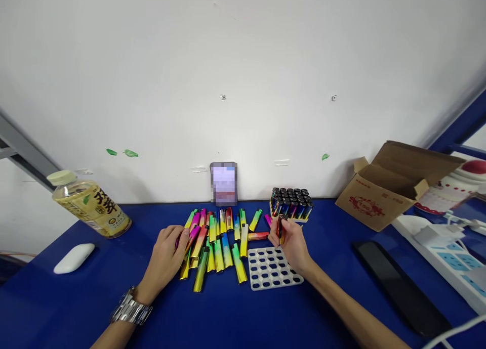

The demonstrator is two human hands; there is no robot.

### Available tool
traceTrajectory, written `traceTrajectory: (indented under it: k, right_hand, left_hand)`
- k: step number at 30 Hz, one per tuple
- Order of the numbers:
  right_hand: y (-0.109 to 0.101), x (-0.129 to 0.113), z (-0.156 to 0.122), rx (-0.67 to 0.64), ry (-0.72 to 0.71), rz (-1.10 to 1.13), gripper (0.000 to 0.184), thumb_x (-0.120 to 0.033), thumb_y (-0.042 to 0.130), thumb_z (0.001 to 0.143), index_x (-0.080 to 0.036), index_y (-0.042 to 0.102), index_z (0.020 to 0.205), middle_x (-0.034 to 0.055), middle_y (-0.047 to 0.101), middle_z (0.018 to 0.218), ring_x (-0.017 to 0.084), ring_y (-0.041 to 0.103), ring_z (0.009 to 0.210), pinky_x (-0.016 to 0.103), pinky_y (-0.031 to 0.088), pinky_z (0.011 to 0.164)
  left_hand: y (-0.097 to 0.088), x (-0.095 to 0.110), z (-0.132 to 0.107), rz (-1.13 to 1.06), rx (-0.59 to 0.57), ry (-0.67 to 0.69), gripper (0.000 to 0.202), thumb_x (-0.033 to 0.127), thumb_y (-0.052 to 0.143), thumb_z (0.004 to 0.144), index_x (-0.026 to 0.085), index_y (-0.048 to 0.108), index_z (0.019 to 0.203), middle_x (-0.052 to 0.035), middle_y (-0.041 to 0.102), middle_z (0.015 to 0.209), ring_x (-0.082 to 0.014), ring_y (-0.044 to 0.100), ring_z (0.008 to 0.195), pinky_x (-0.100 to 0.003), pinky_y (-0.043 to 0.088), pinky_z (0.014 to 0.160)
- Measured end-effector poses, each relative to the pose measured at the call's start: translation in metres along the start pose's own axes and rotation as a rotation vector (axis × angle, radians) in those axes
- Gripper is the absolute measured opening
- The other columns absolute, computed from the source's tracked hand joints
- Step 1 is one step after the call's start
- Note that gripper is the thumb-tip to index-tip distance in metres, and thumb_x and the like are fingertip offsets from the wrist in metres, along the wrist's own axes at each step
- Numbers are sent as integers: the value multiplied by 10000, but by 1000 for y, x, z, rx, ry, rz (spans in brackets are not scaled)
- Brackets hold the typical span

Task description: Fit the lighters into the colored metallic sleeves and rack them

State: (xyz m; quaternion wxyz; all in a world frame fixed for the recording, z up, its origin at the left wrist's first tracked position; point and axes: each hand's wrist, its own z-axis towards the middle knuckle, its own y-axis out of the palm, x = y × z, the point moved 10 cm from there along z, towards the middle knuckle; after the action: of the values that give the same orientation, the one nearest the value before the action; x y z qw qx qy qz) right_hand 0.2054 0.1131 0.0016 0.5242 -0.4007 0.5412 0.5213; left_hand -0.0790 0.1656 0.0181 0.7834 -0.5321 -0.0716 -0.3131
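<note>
Several shiny lighters point(218, 253) in yellow, green, pink, red and blue lie in a loose pile on the blue table. My left hand point(167, 250), with a metal watch point(131, 308) on the wrist, is at the pile's left edge. Its fingers are curled around a purple-pink lighter point(193, 235), partly hidden by them. My right hand point(290, 243) pinches another lighter point(281, 230), upright with its black top up, above the far right part of a white holed tray point(266, 278). Behind that hand, several lighters point(291, 202) stand upright in rows in a pale holder.
A phone point(224, 184) with a blurred screen leans on the wall. At left are a drink bottle point(89, 205) and a white oval case point(74, 258). At right are an open cardboard box point(374, 197), a dark phone-like slab point(402, 288) and a power strip point(451, 263) with cables.
</note>
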Motion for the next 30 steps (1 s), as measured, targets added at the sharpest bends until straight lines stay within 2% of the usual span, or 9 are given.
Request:
traceTrajectory:
  k: [2, 4, 6, 8, 12, 16, 19, 23, 30]
  right_hand:
    - [5, 1, -1, -17, 44, 97, 451, -542, 243, 905, -222, 410, 635, -40, 369, 460, 135, 417, 444, 282, 418, 553]
    - [8, 2, -2, -21, 88, 209, 533, -639, 227, 898, -221, 410, 622, -38, 385, 445, 133, 435, 419, 277, 426, 525]
    - [12, 5, -4, -24, 148, 295, 559, -699, 279, 867, -219, 422, 619, -51, 379, 410, 110, 374, 350, 249, 381, 430]
    - [14, 11, -7, -28, 210, 349, 569, -726, 366, 820, -215, 426, 578, -73, 330, 363, 77, 251, 302, 210, 284, 344]
    - [21, 20, -11, -80, 304, 418, 579, -722, 515, 708, -210, 396, 467, -100, 242, 304, 41, 137, 286, 172, 158, 290]
    - [30, 31, -15, -136, 368, 445, 569, -697, 511, 686, -210, 390, 419, -103, 217, 282, 29, 109, 263, 163, 104, 269]
    - [34, 38, -17, -144, 408, 447, 544, -621, 454, 722, -211, 373, 374, -89, 210, 261, 28, 104, 238, 165, 93, 258]
    - [33, 42, -17, -87, 425, 467, 539, -553, 372, 766, -211, 358, 350, -82, 192, 256, 31, 92, 233, 162, 95, 254]
    - [32, 42, -18, -76, 440, 478, 515, -527, 393, 747, -209, 363, 343, -83, 195, 254, 32, 91, 237, 162, 93, 254]
  left_hand:
    - [1, -1, 0, -1, -9, -1, 359, 432, 338, 926, 190, 594, 854, -89, 646, 903, -240, 560, 885, -371, 435, 825]
    - [2, -1, 0, 1, -15, 2, 365, 440, 336, 927, 189, 593, 860, -90, 644, 909, -241, 557, 889, -371, 433, 826]
    - [2, -1, 0, 4, -15, 5, 373, 444, 330, 928, 187, 593, 860, -91, 646, 914, -241, 559, 892, -373, 432, 829]
    - [2, -1, 0, 10, -16, 6, 377, 443, 327, 929, 186, 594, 864, -91, 649, 921, -240, 562, 895, -373, 433, 830]
    - [2, -1, 0, 20, -12, 12, 380, 444, 328, 928, 184, 599, 867, -89, 656, 918, -238, 568, 887, -368, 440, 817]
    - [2, -1, 0, 26, -4, 12, 378, 443, 334, 925, 185, 605, 872, -85, 662, 907, -238, 575, 878, -368, 444, 812]
    - [1, 0, 0, 26, 5, 18, 375, 446, 341, 919, 188, 605, 851, -82, 664, 893, -235, 579, 868, -366, 445, 811]
    - [1, 0, 1, 18, -2, 16, 366, 439, 345, 919, 188, 601, 845, -82, 660, 892, -233, 575, 868, -364, 441, 811]
    - [0, 0, 1, 13, 5, 17, 368, 444, 347, 915, 189, 602, 842, -81, 663, 885, -232, 581, 855, -361, 444, 797]
